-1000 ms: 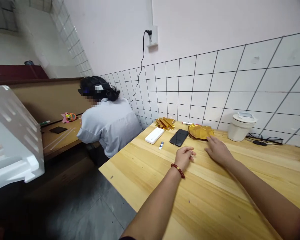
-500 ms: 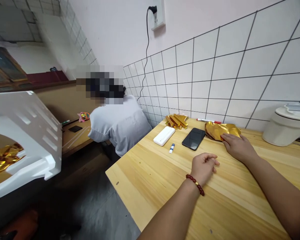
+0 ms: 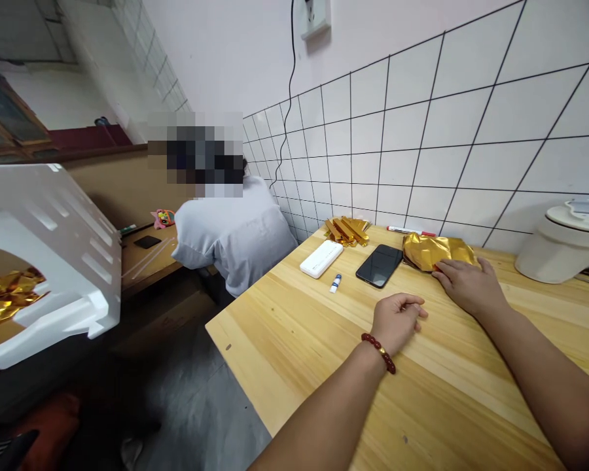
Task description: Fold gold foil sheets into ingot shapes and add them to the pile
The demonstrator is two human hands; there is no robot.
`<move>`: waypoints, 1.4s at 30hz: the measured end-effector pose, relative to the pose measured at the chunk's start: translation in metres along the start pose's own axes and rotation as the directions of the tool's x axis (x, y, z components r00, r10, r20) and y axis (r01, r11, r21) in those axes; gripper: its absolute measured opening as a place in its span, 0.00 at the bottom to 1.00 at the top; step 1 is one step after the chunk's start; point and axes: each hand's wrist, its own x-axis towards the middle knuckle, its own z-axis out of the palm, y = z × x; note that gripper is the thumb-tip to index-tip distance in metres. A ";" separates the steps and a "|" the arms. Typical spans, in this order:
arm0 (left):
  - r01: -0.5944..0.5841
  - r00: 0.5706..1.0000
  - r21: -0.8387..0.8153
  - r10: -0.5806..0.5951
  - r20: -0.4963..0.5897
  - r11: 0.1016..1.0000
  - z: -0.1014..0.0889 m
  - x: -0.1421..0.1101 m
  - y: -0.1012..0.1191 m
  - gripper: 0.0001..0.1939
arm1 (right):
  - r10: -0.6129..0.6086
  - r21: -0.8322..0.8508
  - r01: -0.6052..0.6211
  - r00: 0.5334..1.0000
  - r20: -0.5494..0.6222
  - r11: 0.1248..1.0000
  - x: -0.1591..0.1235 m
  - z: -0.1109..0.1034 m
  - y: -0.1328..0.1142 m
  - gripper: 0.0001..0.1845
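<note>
My right hand (image 3: 466,284) lies flat on the wooden table (image 3: 324,347), fingers stretched out, with its fingertips on the near edge of a crumpled stack of gold foil sheets (image 3: 434,250). Loosely curled and holding nothing, my left hand (image 3: 397,320) rests on the table; a red bead bracelet circles its wrist. Just ahead of that hand lies a black phone (image 3: 379,265). Left of the phone are a small glue stick (image 3: 336,282) and a white power bank (image 3: 321,258). Folded gold foil pieces (image 3: 347,230) are piled by the wall.
A red marker (image 3: 406,230) lies along the tiled wall. A white lidded pot (image 3: 564,243) stands at the right. A person in a light shirt (image 3: 230,235) sits at another table to the left. A white foam box (image 3: 44,261) with gold foil is at the far left.
The view has swung down and closer to the table. My right hand slid forward onto the gold foil stack. The left hand has hardly moved.
</note>
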 end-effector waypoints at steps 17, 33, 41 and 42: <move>-0.025 1.000 -0.003 0.025 0.000 1.000 0.000 0.002 -0.002 0.09 | -0.106 0.016 0.113 0.968 -0.226 0.993 -0.001 -0.008 -0.005 0.22; -0.105 0.994 -0.033 0.104 -0.033 0.994 -0.003 0.007 -0.008 0.22 | -0.195 0.051 0.221 0.929 -0.313 0.974 -0.007 -0.036 -0.017 0.20; -0.101 0.991 0.022 0.102 -0.091 0.995 -0.003 0.008 -0.006 0.26 | -0.327 0.016 0.351 0.888 -0.323 0.936 -0.040 -0.040 -0.042 0.20; -0.107 0.988 0.034 0.110 -0.107 0.994 -0.002 0.007 -0.006 0.27 | -0.328 0.005 0.351 0.880 -0.342 0.936 -0.048 -0.040 -0.045 0.20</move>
